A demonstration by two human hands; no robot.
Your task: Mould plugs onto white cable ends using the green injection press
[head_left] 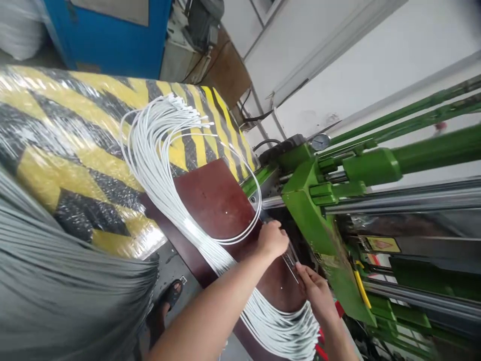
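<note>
My left hand (pixel 273 238) reaches over the brown board to a narrow metal strip (pixel 290 263) beside the green machine. Its fingers are curled closed at the strip's far end; what they hold is hidden. At the near end, my right hand (pixel 314 287) is closed with thumb and fingers together, touching the strip; anything pinched there is too small to make out. A bundle of white cables (pixel 188 225) lies across the brown board (pixel 216 195), passing under my left forearm. A few white cables loop out of it, close to my left hand.
The green machine (pixel 300 200) with rods and a pressure gauge (pixel 320 142) fills the right side. Yellow-and-black striped wrapping (pixel 93 140) covers a surface on the left. A large hanging mass of grey cables (pixel 67 281) stands at lower left. Behind is a blue cabinet (pixel 112 40).
</note>
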